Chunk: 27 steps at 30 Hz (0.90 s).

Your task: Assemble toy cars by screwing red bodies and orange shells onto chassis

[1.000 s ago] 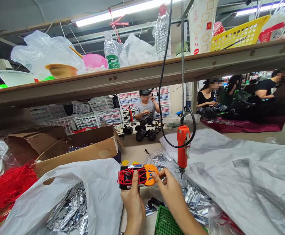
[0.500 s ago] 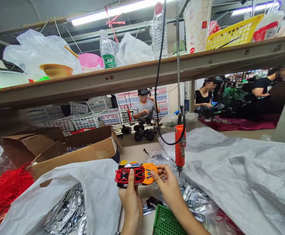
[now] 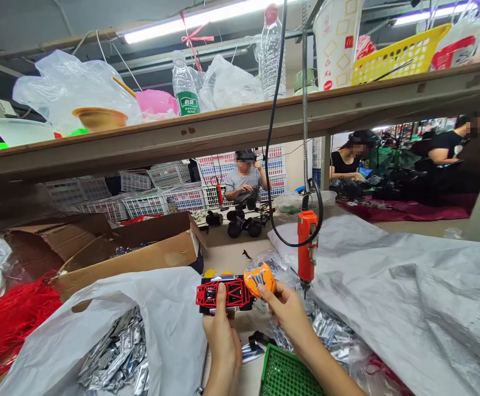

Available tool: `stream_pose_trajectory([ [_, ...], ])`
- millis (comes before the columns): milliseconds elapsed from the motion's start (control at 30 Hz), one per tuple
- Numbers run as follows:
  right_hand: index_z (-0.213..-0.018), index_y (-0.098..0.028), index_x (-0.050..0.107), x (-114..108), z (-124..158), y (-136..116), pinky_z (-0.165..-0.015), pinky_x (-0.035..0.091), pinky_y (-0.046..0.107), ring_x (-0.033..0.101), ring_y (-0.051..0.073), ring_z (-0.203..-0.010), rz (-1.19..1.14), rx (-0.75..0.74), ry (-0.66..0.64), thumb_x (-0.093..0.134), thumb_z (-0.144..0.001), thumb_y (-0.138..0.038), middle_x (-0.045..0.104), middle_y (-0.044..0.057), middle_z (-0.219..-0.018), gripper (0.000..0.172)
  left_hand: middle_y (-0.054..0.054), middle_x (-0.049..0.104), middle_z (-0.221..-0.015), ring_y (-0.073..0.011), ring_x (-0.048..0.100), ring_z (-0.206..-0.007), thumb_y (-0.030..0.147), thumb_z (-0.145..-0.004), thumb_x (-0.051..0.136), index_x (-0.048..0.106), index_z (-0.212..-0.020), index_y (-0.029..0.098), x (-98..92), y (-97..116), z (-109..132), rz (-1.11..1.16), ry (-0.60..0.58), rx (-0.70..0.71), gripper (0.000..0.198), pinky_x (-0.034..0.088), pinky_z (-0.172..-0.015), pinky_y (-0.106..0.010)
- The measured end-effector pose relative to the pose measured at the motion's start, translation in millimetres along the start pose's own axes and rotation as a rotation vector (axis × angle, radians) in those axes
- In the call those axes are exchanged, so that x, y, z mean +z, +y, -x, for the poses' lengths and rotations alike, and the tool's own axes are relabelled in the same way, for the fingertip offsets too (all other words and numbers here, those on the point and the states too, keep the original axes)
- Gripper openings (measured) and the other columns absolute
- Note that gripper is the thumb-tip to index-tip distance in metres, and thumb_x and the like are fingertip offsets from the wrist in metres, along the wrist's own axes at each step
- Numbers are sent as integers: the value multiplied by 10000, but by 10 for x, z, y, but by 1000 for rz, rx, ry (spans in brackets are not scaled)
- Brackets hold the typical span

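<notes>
Bench top crowded, below a wooden shelf (image 3: 207,132). Centre: red toy car body (image 3: 233,292), moulded plastic lattice, over a black base (image 3: 207,311), gripped in the left hand (image 3: 222,341), thumb across the top, fingers curled behind. Right hand (image 3: 287,314) partly closed, pinching a glossy orange plastic part (image 3: 259,279) between thumb and fingers, tilted just beside the body's end. Orange electric screwdriver (image 3: 308,247) hangs just right of that part, bit down, tip near the right hand. Risk: a hand knocking the screwdriver could set it swinging into the work. Any small piece dropped could vanish among slick silver foil packets (image 3: 114,355) in the thin white plastic bag (image 3: 99,330). Green mesh basket (image 3: 287,371) below the right wrist; cardboard box (image 3: 132,247) to the left; woven grey sack (image 3: 388,297) to the right.
</notes>
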State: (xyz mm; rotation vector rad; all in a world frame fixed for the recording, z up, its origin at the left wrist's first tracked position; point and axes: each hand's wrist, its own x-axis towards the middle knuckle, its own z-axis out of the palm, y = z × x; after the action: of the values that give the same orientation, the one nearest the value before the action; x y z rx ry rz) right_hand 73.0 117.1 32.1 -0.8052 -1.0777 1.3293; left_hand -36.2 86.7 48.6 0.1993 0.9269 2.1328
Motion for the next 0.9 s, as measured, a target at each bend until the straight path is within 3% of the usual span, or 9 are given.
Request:
stream_pose_trajectory([
  [67, -769, -181, 716, 0, -20, 24, -313, 254, 200, 408, 97, -428, 14, -9, 12, 847, -575, -724, 505, -45, -505, 591, -77, 810, -1008, -169, 769, -800, 211, -823, 817, 741, -1075, 163, 2, -1, -2, 1, 1, 4, 268, 600, -669, -235],
  [200, -1026, -171, 722, 14, -19, -15, -388, 417, 234, 557, 163, -590, -14, -31, 33, 827, -543, -782, 676, 38, -754, 786, -69, 808, -933, -142, 754, -721, 164, -849, 779, 746, -1028, 144, 11, -2, -7, 6, 9, -2, 182, 581, -597, -195],
  [300, -1150, -178, 699, -10, 12, -106, -476, 461, 246, 528, 136, -585, -31, -50, 20, 796, -595, -802, 685, 33, -798, 841, -60, 810, -933, -123, 751, -693, 149, -889, 736, 745, -1060, 154, 15, 6, -13, 6, 23, -7, 171, 566, -564, -169],
  [400, -992, -181, 740, -42, 44, -180, -497, 446, 245, 486, 121, -556, -13, -58, -36, 732, -687, -811, 645, 14, -716, 699, -60, 811, -943, -123, 756, -700, 164, -895, 737, 739, -1095, 161, 7, 11, -18, 3, 20, -6, 200, 577, -582, -173],
  [500, -800, -184, 727, -36, 56, -183, -453, 404, 241, 490, 129, -529, 30, -44, -106, 732, -664, -829, 604, 6, -631, 659, -71, 811, -948, -158, 770, -740, 217, -829, 818, 738, -1070, 153, -5, 1, -15, -6, -17, 6, 262, 609, -636, -218],
  [667, -778, -200, 711, -5, 30, -97, -425, 344, 229, 426, 95, -457, 93, -46, -139, 829, -582, -769, 640, -14, -619, 614, -97, 809, -1012, -208, 782, -821, 306, -757, 885, 738, -1056, 156, -22, -36, -20, -35, -84, 21, 365, 634, -706, -288],
  [900, -865, -190, 700, -88, 3, -156, -465, 403, 235, 501, 121, -524, 76, -112, -31, 742, -667, -811, 625, -5, -643, 653, -75, 807, -1020, -171, 770, -803, 265, -781, 868, 728, -1103, 157, -45, -64, -48, -63, -74, 40, 367, 614, -704, -239],
])
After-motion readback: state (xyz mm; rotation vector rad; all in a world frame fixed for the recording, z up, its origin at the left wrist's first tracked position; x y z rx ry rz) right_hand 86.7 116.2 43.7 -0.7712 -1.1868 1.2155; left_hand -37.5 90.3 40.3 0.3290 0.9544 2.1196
